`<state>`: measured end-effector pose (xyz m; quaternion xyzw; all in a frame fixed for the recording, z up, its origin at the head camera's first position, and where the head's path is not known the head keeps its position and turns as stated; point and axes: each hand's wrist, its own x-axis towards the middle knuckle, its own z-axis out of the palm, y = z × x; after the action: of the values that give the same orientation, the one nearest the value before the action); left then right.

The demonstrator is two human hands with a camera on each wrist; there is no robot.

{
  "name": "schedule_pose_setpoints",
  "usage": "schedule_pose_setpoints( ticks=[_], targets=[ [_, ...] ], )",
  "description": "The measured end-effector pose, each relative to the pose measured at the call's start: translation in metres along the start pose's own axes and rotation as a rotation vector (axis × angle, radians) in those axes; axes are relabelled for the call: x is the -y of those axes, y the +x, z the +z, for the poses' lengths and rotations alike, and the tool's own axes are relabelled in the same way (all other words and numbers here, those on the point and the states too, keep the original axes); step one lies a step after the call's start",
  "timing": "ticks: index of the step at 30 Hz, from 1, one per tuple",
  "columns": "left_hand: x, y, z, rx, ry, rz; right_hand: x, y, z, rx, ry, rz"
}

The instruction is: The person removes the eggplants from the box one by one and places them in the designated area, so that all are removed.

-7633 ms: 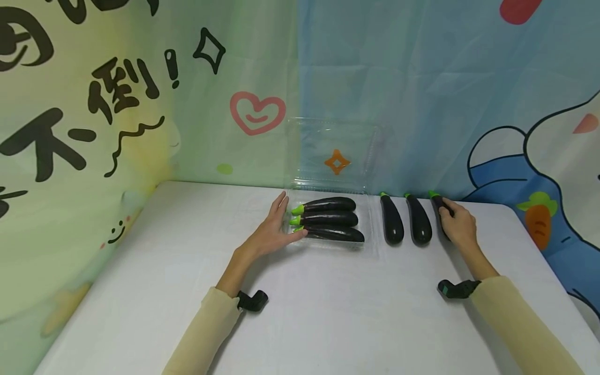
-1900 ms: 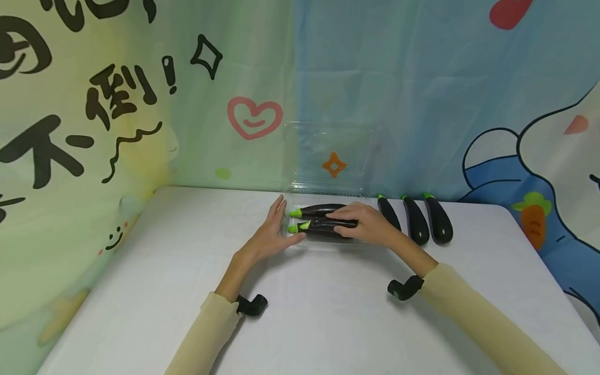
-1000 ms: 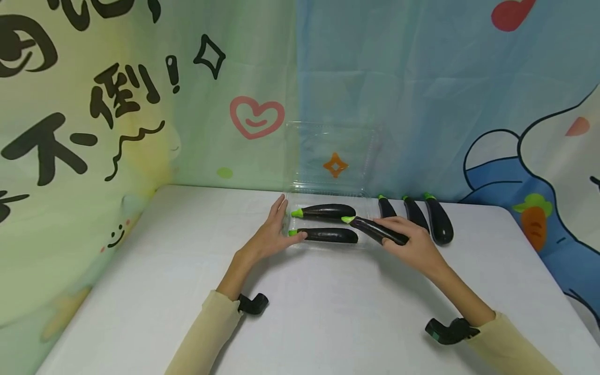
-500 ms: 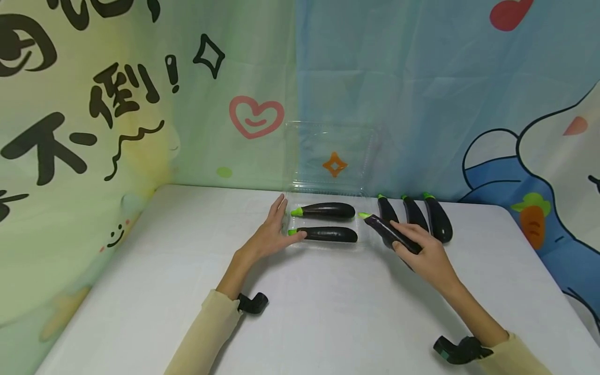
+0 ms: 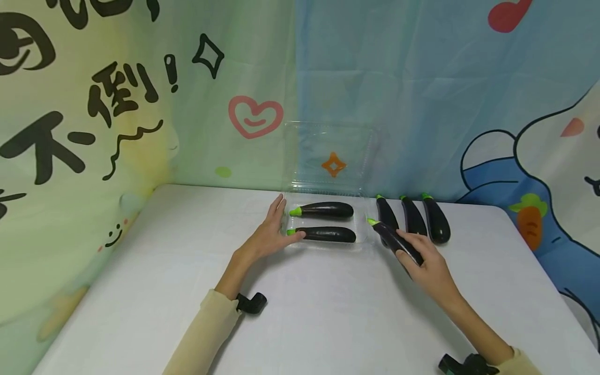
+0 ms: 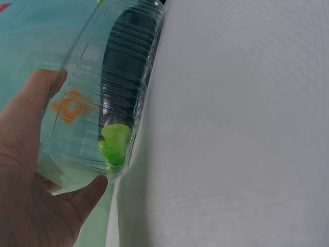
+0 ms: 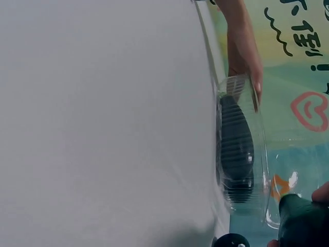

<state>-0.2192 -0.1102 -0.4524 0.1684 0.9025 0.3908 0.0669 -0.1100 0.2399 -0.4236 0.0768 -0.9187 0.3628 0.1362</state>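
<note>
A clear plastic clamshell box (image 5: 363,221) stands near the back of the table, its lid raised behind it. Two black eggplants with green stem ends lie in it, a back eggplant (image 5: 328,210) and a front eggplant (image 5: 329,234), with a gap between. My left hand (image 5: 268,235) spreads along the box's left end, thumb at the front corner; the left wrist view shows the fingers outside the clear wall (image 6: 85,77). My right hand (image 5: 430,266) grips another eggplant (image 5: 396,240) by its thick end, right of the box, stem pointing back-left.
Three more eggplants, a left one (image 5: 385,211), a middle one (image 5: 412,214) and a right one (image 5: 437,221), lie in a row right of the box, partly hidden by my right hand. A white table (image 5: 300,312) meets a printed cloth backdrop (image 5: 422,104).
My right hand has lifted the middle eggplant out of the box and carried it right and toward me. The left hand stays at the box; the right-hand row remains.
</note>
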Motion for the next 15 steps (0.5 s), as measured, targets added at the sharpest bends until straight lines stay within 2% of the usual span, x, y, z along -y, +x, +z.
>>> schedule_pose_setpoints(
  ticks=[9,15],
  targets=[
    [0.000,-0.002,-0.001,-0.003,-0.007,0.000,0.005,-0.015,-0.003,0.104,0.061,0.096],
    [0.000,-0.001,-0.001,0.002,-0.008,0.002,0.005,-0.026,-0.002,0.128,0.081,0.084]
  ],
)
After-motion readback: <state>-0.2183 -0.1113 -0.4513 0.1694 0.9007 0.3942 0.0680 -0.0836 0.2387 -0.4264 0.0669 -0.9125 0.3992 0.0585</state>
